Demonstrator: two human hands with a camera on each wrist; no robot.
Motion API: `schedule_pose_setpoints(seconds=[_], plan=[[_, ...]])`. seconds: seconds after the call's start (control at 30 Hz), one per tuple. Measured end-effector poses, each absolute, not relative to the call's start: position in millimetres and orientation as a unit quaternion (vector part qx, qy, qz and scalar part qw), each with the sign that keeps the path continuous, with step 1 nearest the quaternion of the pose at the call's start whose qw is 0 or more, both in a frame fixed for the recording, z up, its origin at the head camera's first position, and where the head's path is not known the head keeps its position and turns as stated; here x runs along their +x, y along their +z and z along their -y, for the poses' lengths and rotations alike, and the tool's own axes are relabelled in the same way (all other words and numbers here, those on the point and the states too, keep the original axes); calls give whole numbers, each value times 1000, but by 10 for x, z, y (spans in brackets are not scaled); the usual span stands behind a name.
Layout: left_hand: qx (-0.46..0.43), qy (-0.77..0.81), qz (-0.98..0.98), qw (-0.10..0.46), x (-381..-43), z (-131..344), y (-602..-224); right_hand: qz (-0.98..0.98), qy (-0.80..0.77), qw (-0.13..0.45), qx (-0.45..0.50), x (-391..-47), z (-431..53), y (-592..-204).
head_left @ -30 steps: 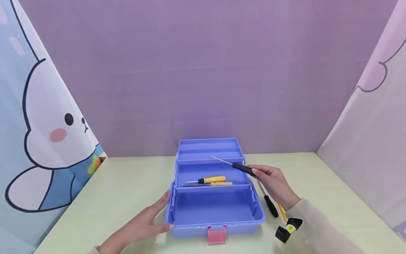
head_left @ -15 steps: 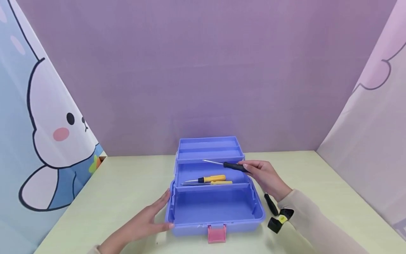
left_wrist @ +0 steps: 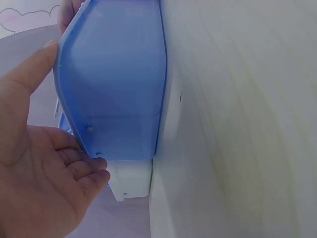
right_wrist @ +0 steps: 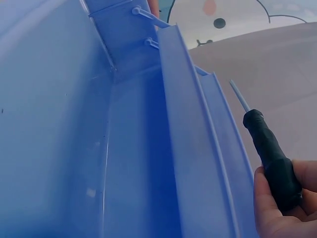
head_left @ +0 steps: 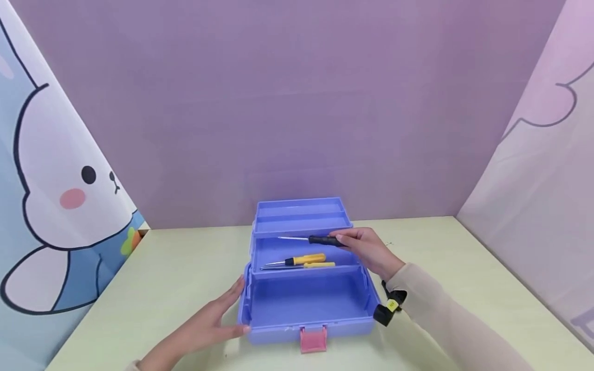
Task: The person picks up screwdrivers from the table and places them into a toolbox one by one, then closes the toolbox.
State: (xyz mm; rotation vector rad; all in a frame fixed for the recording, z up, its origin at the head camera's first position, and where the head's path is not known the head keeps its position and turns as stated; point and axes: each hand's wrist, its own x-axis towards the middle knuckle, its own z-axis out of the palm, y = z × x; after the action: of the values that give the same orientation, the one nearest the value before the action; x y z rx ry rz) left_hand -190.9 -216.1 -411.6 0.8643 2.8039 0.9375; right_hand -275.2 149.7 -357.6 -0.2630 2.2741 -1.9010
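Observation:
My right hand (head_left: 371, 250) pinches the end of a black-handled screwdriver (head_left: 322, 240). The screwdriver is nearly level above the middle tray of an open blue toolbox (head_left: 274, 337), its shaft pointing left. Two yellow-handled screwdrivers lie in that tray: a thicker one (head_left: 308, 259) and a slimmer one (head_left: 320, 265). My left hand (head_left: 211, 322) rests against the toolbox's left side, thumb at the front corner and fingers further back. In the left wrist view the thumb and fingers touch the rim of the blue side wall (left_wrist: 116, 84). The right wrist view shows the dark handle (right_wrist: 272, 153) between thumb and fingers.
A pink latch (head_left: 313, 341) hangs at the toolbox front. The upper tray (head_left: 303, 222) stands behind the middle one. A black device with a yellow label (head_left: 392, 305) is at my right wrist. A purple backdrop (head_left: 287, 113) rises behind the pale table (head_left: 185, 268).
My right hand has moved left with the black-handled screwdriver, which has turned from slanting to nearly level over the middle tray. My left hand stays on the toolbox. The view has shifted slightly.

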Motion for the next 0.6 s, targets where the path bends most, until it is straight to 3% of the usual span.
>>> schedule_pose_setpoints(seconds=[0.6], plan=[[266, 306, -913, 46, -1920, 2163, -4136, -777, -618, 101, -70, -2939, -1343, -3703]])
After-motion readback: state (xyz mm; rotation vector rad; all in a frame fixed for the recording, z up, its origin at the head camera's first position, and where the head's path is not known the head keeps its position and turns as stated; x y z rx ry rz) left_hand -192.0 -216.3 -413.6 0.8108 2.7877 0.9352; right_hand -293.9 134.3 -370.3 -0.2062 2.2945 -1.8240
